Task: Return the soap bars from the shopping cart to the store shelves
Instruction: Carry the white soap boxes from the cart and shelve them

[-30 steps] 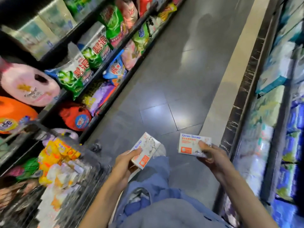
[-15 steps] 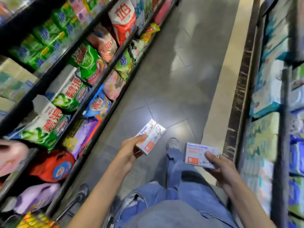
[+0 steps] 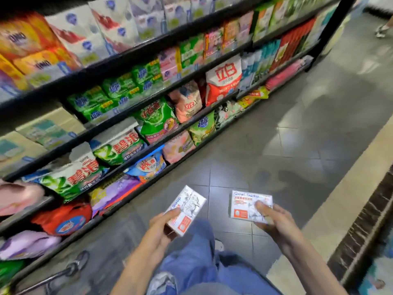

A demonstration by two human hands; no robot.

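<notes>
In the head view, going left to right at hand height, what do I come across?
red jug → left hand → tilted soap box in its fingers → Goat Soap box → right hand holding it → dark shelf base

I cannot read the blurred boxes [image 3: 27, 45] on the top shelf [image 3: 127, 58], and the lower-left edge cuts off all the cart [image 3: 77, 264] but one wheel.
</notes>
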